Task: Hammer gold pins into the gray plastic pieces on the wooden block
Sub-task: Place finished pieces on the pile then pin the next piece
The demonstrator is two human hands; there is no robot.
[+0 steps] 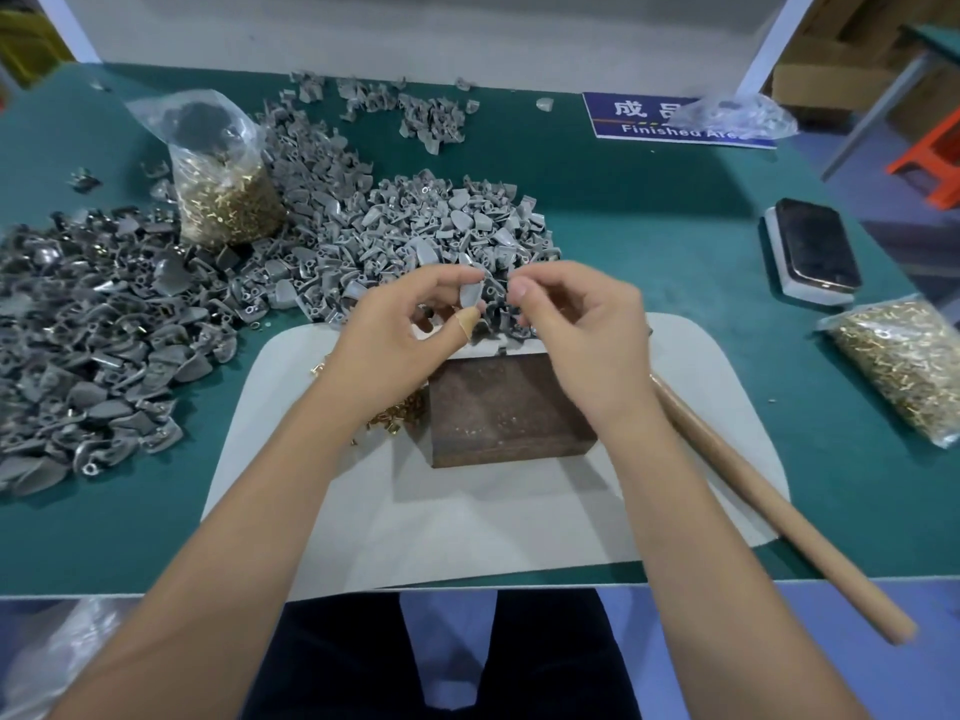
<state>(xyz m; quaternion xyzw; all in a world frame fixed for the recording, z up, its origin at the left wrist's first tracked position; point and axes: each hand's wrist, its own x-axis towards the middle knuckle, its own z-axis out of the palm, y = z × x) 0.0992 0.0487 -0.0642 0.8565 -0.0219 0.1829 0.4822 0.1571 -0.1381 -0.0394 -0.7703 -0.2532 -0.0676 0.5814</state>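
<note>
A dark wooden block (pixel 506 413) stands on a white mat (pixel 467 511) in front of me. Both hands hover just above its far edge. My left hand (pixel 400 330), with a plaster on the thumb, pinches a gray plastic piece (pixel 471 296). My right hand (pixel 576 324) has its fingers curled at the same piece; what it pinches is too small to tell. Loose gold pins (pixel 392 415) lie left of the block. The hammer's wooden handle (pixel 769 501) lies on the mat to the right; its head is hidden behind my right wrist.
Large piles of gray plastic pieces (pixel 426 226) cover the green table ahead and to the left (pixel 93 356). Bags of gold pins stand at the back left (pixel 223 200) and lie at the right (pixel 904 366). A phone (pixel 815 246) lies at the right. A "Finished Area" sign (pixel 670 119) lies beyond.
</note>
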